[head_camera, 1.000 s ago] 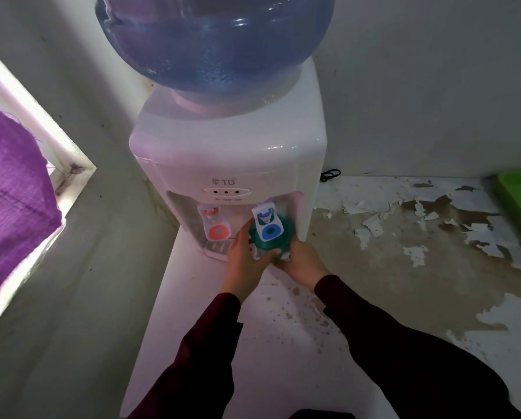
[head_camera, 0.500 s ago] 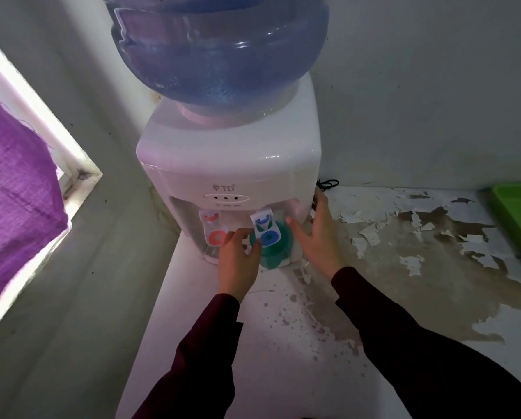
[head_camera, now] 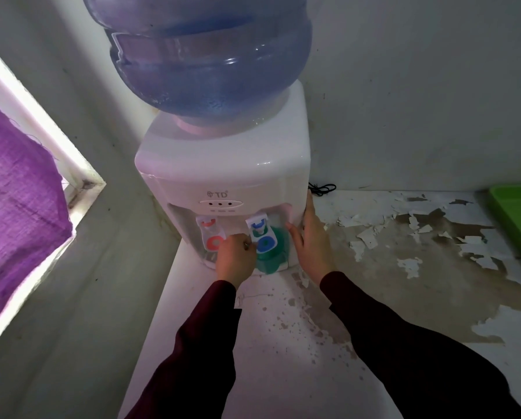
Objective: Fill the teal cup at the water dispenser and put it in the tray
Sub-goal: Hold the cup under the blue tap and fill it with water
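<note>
The teal cup stands in the white water dispenser's bay, right under the blue tap. My left hand is curled around the cup's left side, with its knuckles touching the blue tap's lever. It hides that side of the cup. My right hand lies flat, fingers apart, against the dispenser's right front corner beside the cup. The green tray sits at the far right edge of the counter, partly out of view.
A red tap is left of the blue one. A large blue water bottle tops the dispenser. The counter has peeling paint. A black cord lies behind the dispenser. Purple cloth hangs at the left.
My right hand let go of the cup and moved to the dispenser's right corner. My left hand stayed at the cup and the blue tap. My view tilted up a little.
</note>
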Demonstrator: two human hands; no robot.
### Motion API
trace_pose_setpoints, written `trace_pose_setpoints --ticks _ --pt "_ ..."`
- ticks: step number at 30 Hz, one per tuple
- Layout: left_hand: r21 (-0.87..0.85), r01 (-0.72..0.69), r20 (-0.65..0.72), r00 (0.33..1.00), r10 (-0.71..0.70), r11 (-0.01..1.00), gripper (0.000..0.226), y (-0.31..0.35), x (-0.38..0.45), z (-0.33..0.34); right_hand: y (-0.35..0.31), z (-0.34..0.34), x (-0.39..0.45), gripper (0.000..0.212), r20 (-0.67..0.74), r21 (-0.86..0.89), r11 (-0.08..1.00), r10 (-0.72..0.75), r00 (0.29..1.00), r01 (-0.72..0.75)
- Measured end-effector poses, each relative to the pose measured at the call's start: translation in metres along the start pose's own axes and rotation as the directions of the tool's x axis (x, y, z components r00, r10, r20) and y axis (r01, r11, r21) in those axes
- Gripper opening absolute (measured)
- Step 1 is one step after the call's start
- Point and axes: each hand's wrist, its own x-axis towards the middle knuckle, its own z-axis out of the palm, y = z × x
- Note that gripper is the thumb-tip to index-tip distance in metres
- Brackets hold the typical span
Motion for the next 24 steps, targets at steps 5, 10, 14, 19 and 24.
trace_pose_setpoints --ticks 5,10,14,19,24 --pt "-0.034 0.006 -0.003 1.000 -0.006 0.999 0.027 0.001 -0.004 0.002 0.004 0.000 0.001 0.073 -0.012 -0.028 0.999 -0.029 1.000 0.029" --pt "-0.092 0.027 0.049 0.999 -0.023 0.995 0.021 0.000 -0.008 -0.003 0.006 0.000 0.001 0.075 -0.017 -0.036 0.998 -0.050 0.999 0.050" --pt "-0.156 0.039 0.087 0.996 -0.025 0.987 0.023 0.004 -0.017 -0.010 0.007 0.001 0.001 0.074 -0.007 -0.028 0.998 -0.048 0.999 0.047" --pt "-0.305 0.179 0.187 0.974 -0.126 0.935 0.024 0.010 -0.025 -0.021 0.009 0.002 0.001 0.073 -0.014 -0.021 0.999 -0.038 0.999 0.038" --pt "-0.436 0.258 0.233 0.958 -0.169 0.862 0.023 0.017 -0.029 -0.039 0.008 0.004 0.002 0.073 -0.029 -0.029 0.999 -0.035 0.999 0.034"
